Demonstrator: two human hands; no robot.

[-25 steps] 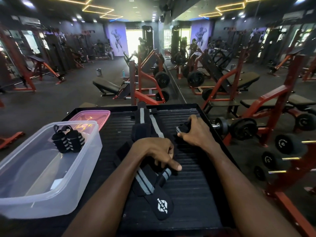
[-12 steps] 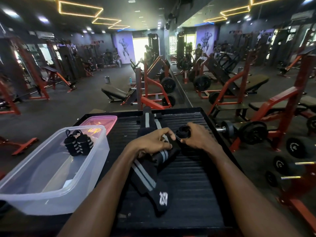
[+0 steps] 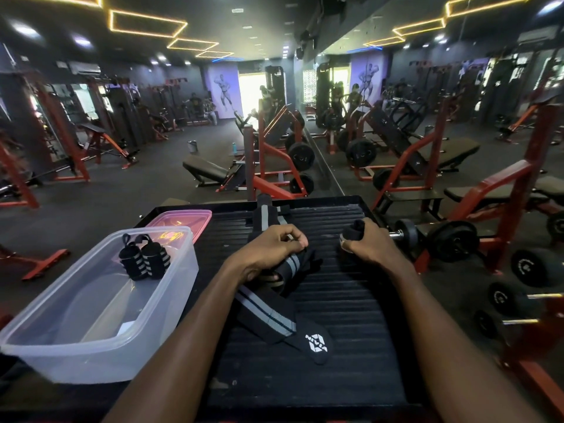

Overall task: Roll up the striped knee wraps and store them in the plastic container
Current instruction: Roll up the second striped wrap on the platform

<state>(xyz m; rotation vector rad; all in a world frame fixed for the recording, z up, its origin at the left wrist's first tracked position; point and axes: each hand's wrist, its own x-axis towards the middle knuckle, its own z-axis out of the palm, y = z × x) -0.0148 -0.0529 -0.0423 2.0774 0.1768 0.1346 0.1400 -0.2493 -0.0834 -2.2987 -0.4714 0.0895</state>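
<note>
A long black knee wrap (image 3: 268, 312) with grey stripes lies loose on the ribbed black platform (image 3: 335, 346), its logo end nearest me. My left hand (image 3: 271, 245) grips this wrap near its middle, fingers curled over it. My right hand (image 3: 363, 242) holds a small black rolled end (image 3: 352, 228) off to the right. A second striped wrap (image 3: 265, 213) stretches toward the platform's far edge. Two rolled striped wraps (image 3: 143, 257) sit inside the clear plastic container (image 3: 61, 352) at the left.
A pink lid (image 3: 183, 218) lies behind the container. Dumbbells (image 3: 451, 239) and red weight racks stand just right of the platform. Red benches and machines fill the gym floor beyond, with a mirror wall at centre.
My right hand has drawn the rolled end rightward, away from my left hand. My left hand moved up the wrap from its near part to its middle. The camera tilted up a little.
</note>
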